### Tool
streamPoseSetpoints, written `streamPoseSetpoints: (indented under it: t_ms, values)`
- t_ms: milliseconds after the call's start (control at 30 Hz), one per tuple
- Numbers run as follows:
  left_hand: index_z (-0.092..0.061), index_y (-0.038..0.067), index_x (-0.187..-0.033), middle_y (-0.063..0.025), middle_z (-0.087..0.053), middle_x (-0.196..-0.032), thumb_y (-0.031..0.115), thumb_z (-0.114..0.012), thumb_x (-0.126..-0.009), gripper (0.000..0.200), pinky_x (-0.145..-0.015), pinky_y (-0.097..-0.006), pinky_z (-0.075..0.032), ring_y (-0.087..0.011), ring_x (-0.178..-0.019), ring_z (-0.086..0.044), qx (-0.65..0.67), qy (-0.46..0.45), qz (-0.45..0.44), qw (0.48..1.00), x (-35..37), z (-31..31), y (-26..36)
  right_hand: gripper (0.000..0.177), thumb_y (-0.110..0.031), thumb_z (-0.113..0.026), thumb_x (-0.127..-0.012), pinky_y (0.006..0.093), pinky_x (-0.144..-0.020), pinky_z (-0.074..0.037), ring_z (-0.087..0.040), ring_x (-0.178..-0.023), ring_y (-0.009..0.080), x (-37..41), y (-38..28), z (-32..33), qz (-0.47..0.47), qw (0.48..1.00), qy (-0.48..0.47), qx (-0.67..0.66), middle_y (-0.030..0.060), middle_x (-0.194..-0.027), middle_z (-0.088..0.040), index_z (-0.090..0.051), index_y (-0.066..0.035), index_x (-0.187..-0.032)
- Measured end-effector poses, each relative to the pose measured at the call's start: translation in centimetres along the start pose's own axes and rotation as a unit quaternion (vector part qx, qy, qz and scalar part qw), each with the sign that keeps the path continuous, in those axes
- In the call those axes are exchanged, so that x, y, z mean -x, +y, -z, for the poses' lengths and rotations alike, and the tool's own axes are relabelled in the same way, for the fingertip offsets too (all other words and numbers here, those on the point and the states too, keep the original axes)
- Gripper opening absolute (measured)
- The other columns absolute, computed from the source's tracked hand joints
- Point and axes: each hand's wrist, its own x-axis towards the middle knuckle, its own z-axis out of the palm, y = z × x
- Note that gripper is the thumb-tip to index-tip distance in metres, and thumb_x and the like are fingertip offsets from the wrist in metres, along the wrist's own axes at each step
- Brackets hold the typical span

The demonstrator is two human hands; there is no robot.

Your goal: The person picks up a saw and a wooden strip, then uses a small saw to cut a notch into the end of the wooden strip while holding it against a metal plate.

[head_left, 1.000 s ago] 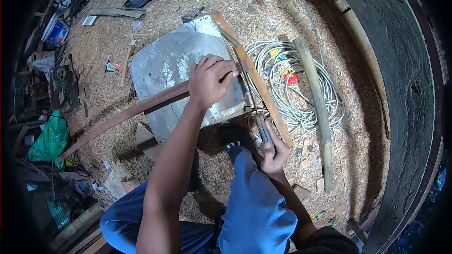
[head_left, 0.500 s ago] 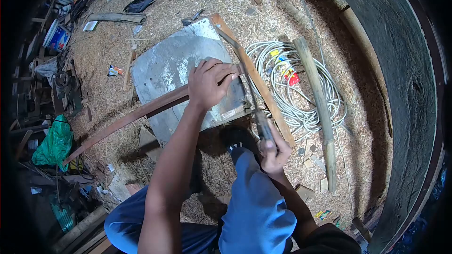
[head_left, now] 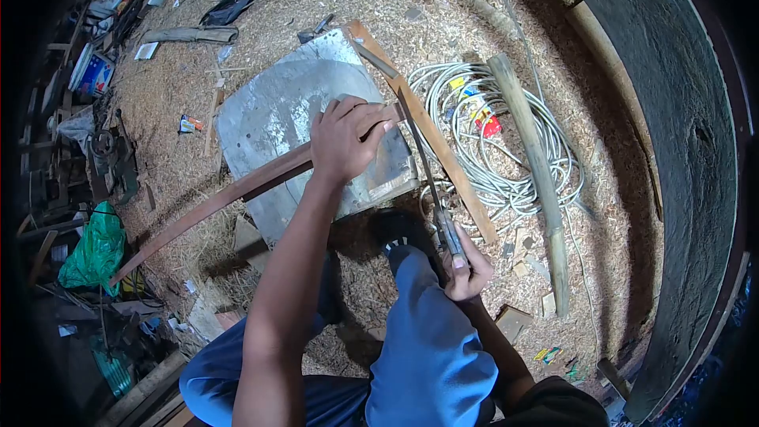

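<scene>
- Apparently at the sawing step; gripping the saw (head_left: 428,175) by its handle in the right hand (head_left: 470,270), with fingers curled round; seemingly touching blade to the end of the wooden strip (head_left: 265,175).
- Clasping that strip near the same end in the left hand (head_left: 343,139), with fingers wrapped over; laid across the grey board (head_left: 257,122) and reaching past its left edge.
- Likely calling next for firm pressure and a straight stroke, clear of the left fingertips.
- Visible at left: green bag (head_left: 96,250), blue-and-white bucket (head_left: 96,75); impossible to tell the contents of either.
</scene>
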Motion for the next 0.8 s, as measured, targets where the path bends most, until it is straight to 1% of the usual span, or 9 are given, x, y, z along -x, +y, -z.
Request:
streamPoseSetpoints:
  t_ms: [100, 200, 367, 433, 567, 667, 733, 800]
  values:
    - [-0.08, 0.018, -0.108, -0.0013, -0.07, -0.104, 0.037, -0.08, -0.086, 0.029, -0.092, -0.0432, -0.047, -0.0271, -0.102, -0.065, 0.006, 0.0, 0.006, 1.0, -0.08, -0.04, -0.05, 0.052, -0.021, -0.058, -0.096, 0.0247, -0.059, -0.045, -0.052, -0.06, 0.007, -0.37, -0.54, 0.08, -0.022, 0.999, -0.022, 0.013, 0.0009, -0.068, -0.061, -0.064, 0.005, -0.141]
    - [-0.079, 0.018, -0.108, -0.0016, -0.07, -0.104, 0.037, -0.08, -0.086, 0.029, -0.092, -0.0434, -0.047, -0.0275, -0.102, -0.065, 0.01, -0.001, 0.008, 1.0, -0.04, 0.0, -0.11, 0.052, -0.02, -0.058, -0.095, 0.0244, -0.061, -0.046, -0.053, -0.06, 0.0071, -0.24, -0.13, 0.14, -0.017, 1.0, -0.021, 0.011, 0.001, -0.068, -0.062, -0.064, 0.005, -0.141]
    - [-0.079, 0.017, -0.108, -0.0022, -0.07, -0.102, 0.037, -0.08, -0.087, 0.029, -0.091, -0.0433, -0.046, -0.0281, -0.102, -0.065, 0.005, 0.011, -0.007, 1.0, 0.01, -0.07, -0.24, 0.054, -0.022, -0.058, -0.093, 0.0245, -0.061, -0.046, -0.054, -0.06, 0.0073, -0.23, -0.07, 0.11, -0.029, 0.999, -0.022, 0.009, 0.0016, -0.068, -0.063, -0.065, 0.004, -0.14]
    - [-0.08, 0.021, -0.11, 0.0019, -0.07, -0.11, 0.044, -0.076, -0.089, 0.031, -0.099, -0.0479, -0.044, -0.0259, -0.108, -0.063, 0.009, -0.026, 0.026, 0.999, 0.02, -0.07, -0.28, 0.054, -0.022, -0.058, -0.093, 0.0246, -0.061, -0.046, -0.054, -0.06, 0.0074, -0.27, -0.1, 0.13, -0.027, 0.999, -0.024, 0.01, 0.0018, -0.068, -0.063, -0.065, 0.004, -0.14]
    - [-0.08, 0.021, -0.11, 0.0019, -0.07, -0.109, 0.043, -0.076, -0.088, 0.031, -0.099, -0.0478, -0.044, -0.0257, -0.108, -0.063, 0.019, -0.028, 0.031, 0.999, 0.01, -0.08, -0.23, 0.055, -0.021, -0.058, -0.092, 0.0248, -0.061, -0.046, -0.054, -0.06, 0.0077, -0.26, -0.16, 0.23, -0.035, 0.999, -0.026, 0.013, 0.0022, -0.069, -0.064, -0.065, 0.004, -0.14]
    - [-0.08, 0.022, -0.109, 0.002, -0.07, -0.109, 0.043, -0.077, -0.088, 0.03, -0.098, -0.0474, -0.044, -0.0256, -0.107, -0.063, 0.028, -0.026, 0.035, 0.999, 0.04, -0.14, -0.28, 0.055, -0.021, -0.058, -0.092, 0.025, -0.061, -0.046, -0.054, -0.061, 0.008, -0.23, 0.17, 0.22, -0.033, 0.999, -0.024, 0.011, 0.0025, -0.069, -0.064, -0.065, 0.004, -0.14]
    - [-0.079, 0.016, -0.107, -0.0022, -0.071, -0.102, 0.036, -0.08, -0.087, 0.028, -0.09, -0.0434, -0.047, -0.0285, -0.1, -0.066, 0.015, 0.012, -0.006, 1.0, -0.02, -0.06, -0.2, 0.055, -0.021, -0.057, -0.092, 0.0251, -0.062, -0.046, -0.054, -0.061, 0.008, -0.29, 0.12, 0.12, -0.031, 0.999, -0.021, 0.007, 0.0026, -0.07, -0.064, -0.065, 0.004, -0.14]
    - [-0.079, 0.016, -0.107, -0.0022, -0.071, -0.102, 0.036, -0.08, -0.087, 0.028, -0.089, -0.0434, -0.047, -0.0285, -0.099, -0.066, 0.018, 0.008, -0.002, 1.0, -0.01, -0.01, -0.11, 0.054, -0.022, -0.058, -0.093, 0.0251, -0.062, -0.046, -0.055, -0.062, 0.0081, -0.44, -0.23, 0.18, -0.034, 0.999, -0.027, 0.013, 0.0029, -0.07, -0.064, -0.065, 0.005, -0.14]
